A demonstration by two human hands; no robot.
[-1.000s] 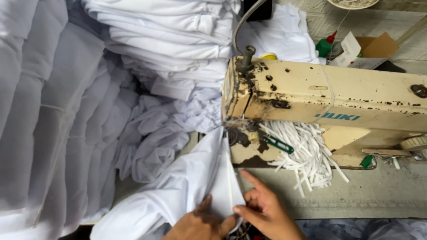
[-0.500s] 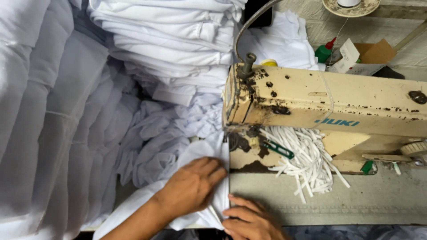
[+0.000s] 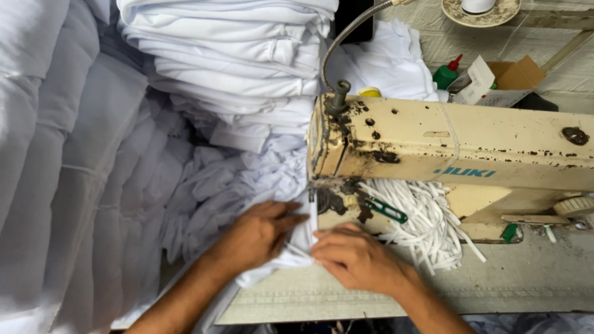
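Under the sewing machine (image 3: 458, 154) head, both my left hand (image 3: 257, 238) and right hand (image 3: 356, 256) press flat on white fabric (image 3: 297, 244); finished folded pieces (image 3: 229, 55) pile up at eleven o'clock, seam unfinished.

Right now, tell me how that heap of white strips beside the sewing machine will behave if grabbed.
The white strips look thin and limp, so they would probably droop. They lie loose and crossed, so a handful would likely shed some. They seem light; a push from the right hand might scatter them.
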